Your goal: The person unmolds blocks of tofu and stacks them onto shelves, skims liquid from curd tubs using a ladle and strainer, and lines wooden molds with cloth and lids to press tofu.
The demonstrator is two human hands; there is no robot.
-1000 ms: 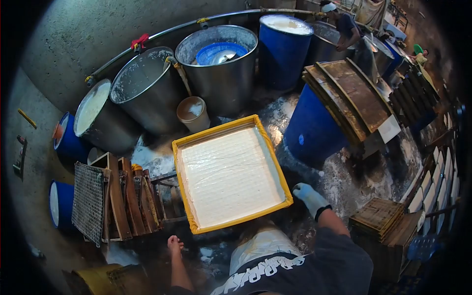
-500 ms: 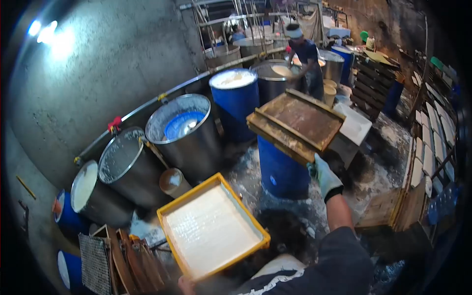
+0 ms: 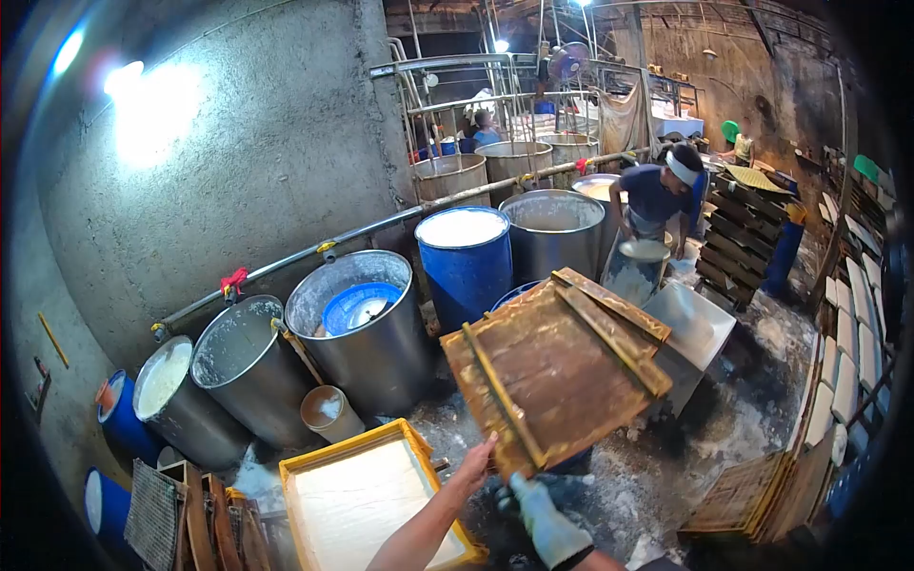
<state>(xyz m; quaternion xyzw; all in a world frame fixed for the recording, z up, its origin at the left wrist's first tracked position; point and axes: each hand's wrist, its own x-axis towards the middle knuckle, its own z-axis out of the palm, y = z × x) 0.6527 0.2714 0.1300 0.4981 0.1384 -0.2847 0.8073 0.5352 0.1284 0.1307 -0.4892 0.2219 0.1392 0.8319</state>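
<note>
A brown wooden board (image 3: 571, 376) with two battens is tilted in front of me, above a blue barrel. My bare left hand (image 3: 476, 463) grips its near left edge, thumb uppermost. Beside it, my right hand (image 3: 541, 514), in a pale grey-green glove, is closed at the same near edge; its fingertips are partly hidden. Under the raised board, part of another wooden piece (image 3: 624, 314) shows. Below my left forearm lies a square yellow frame (image 3: 333, 457) filled with a smooth white mass (image 3: 367, 504).
Large metal vats (image 3: 405, 333) and a blue drum (image 3: 466, 276) line the wall. A co-worker (image 3: 657, 195) holds a round vessel near a white bin (image 3: 705, 328). Wooden frames (image 3: 738, 495) stand at the right, and wooden boxes (image 3: 195, 504) at the lower left.
My left hand has moved from the yellow frame to the board. The board has been drawn nearer and tilted up, my right hand moving down with it. My view has risen.
</note>
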